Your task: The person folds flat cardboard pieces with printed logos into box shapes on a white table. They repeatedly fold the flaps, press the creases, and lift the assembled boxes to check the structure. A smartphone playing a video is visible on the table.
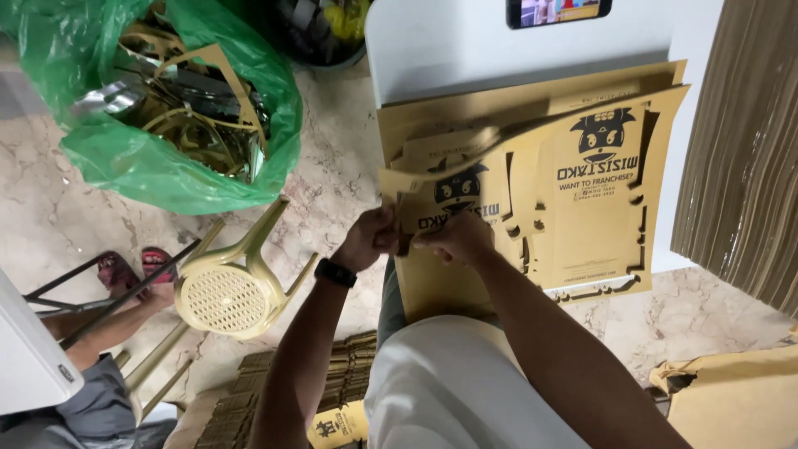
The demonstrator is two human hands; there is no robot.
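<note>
Head view, looking down: a white table (432, 50) carries a stack of yellow die-cut cardboard sheets (582, 208), long axis running away from the person. A green bag of cardboard scraps (166, 166) sits on the marble floor beside a tipped plastic stool (229, 291). At the stack's near-left corner, 2 hands meet on 1 cardboard piece (440, 204). Left hand (370, 241) and right hand (457, 239) both pinch its lower edge, fingers closed tight, equally near, the piece lying just beyond the fingertips.

Your hands (420, 237) meet at frame centre on the die-cut card sheets (582, 191). Bag (166, 158) upper left; stool (229, 291) lower left; phone (557, 10) top edge; stacked blanks (332, 382) bottom.
</note>
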